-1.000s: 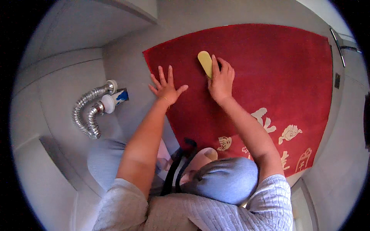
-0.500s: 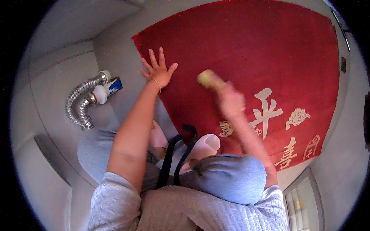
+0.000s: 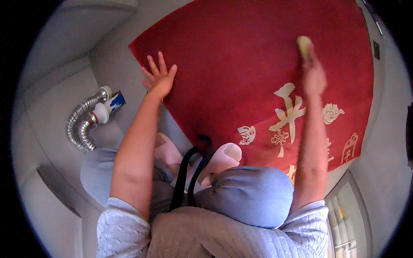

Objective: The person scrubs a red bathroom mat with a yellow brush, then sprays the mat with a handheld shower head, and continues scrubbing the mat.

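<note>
While left hand [image 3: 160, 83] lies spread across the left edge of the red mat [image 3: 236, 77], gripping nothing, right hand [image 3: 315, 78] grasps yellow tool [image 3: 303, 43], blurred, at mat's upper right, above pale lettering [image 3: 287, 116].

Over the red mat [image 3: 232, 64], between left hand [image 3: 160, 82] and right hand [image 3: 315, 76], there's room. Nearer, the right knee [image 3: 260, 193] blocks.

Head camera: sat on the wearer's head, a wide fisheye facing down.
Grey sweater [image 3: 185, 228]: came nearest, along the lower edge.
Red mat [image 3: 232, 64]: lay farther off, cut by the upper edge.
</note>
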Demonstrator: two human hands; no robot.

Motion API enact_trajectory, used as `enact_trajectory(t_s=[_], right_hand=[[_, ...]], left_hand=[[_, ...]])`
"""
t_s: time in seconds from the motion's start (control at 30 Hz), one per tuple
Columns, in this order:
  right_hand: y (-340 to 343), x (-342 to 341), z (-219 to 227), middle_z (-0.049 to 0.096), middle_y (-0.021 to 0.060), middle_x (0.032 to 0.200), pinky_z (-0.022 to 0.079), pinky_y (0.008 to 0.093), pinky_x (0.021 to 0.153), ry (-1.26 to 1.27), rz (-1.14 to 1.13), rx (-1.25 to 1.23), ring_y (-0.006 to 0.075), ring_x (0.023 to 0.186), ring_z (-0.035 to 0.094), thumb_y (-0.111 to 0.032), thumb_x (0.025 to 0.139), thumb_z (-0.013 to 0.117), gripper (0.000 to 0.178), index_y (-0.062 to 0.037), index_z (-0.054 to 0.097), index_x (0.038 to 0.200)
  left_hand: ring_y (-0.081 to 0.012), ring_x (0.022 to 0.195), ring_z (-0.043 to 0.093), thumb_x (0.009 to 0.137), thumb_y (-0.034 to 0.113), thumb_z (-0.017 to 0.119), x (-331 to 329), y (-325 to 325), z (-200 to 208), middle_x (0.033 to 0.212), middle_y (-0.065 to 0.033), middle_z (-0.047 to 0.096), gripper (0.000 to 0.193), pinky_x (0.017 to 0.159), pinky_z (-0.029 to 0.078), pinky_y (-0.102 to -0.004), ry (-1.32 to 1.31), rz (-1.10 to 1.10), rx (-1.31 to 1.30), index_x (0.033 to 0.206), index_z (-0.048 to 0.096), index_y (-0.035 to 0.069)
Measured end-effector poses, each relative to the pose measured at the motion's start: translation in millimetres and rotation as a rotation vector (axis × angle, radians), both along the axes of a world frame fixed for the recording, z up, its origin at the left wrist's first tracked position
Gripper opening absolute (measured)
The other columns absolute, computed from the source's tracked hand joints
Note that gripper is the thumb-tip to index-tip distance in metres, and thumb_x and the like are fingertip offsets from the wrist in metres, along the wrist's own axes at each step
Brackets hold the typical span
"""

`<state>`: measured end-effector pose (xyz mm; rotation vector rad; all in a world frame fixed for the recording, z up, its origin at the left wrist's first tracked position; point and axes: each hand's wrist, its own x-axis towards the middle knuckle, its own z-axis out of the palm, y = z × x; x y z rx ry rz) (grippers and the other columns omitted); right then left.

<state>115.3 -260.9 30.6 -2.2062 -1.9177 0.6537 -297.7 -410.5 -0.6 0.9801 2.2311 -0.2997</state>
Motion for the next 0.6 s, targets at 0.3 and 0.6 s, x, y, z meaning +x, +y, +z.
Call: enact_trajectory(t_s=[0.3, 0.6], right_hand=[[-219, -172, -17, 0.069, 0.0168, 0.095, 0.057, 0.048, 0.069, 0.329, 1.113, -0.52, 0.0336, 0.081, 0.071, -0.018, 0.09, 0.051, 0.025, -0.0069, 0.065, 0.109], [-109, 17, -3, 0.07, 0.0115, 0.103, 0.051, 0.0371, 0.076, 0.094, -0.207, -0.17, 0.0232, 0.09, 0.067, -0.029, 0.099, 0.05, 0.04, -0.015, 0.056, 0.136]], left_hand=[[-0.0388, 0.148, -0.017, 0.093, 0.074, 0.021, -9, 4, 16, 0.163, -0.0001, -0.02, 0.077, 0.113, -0.004, -0.0663, -0.182, 0.06, 0.014, 0.157, -0.001, 0.038], [-0.0454, 0.148, -0.011, 0.078, 0.08, 0.052, 10, -1, 3, 0.163, -0.0134, -0.016, 0.11, 0.112, 0.002, -0.0691, 0.13, -0.087, 0.003, 0.157, -0.006, 0.031]])
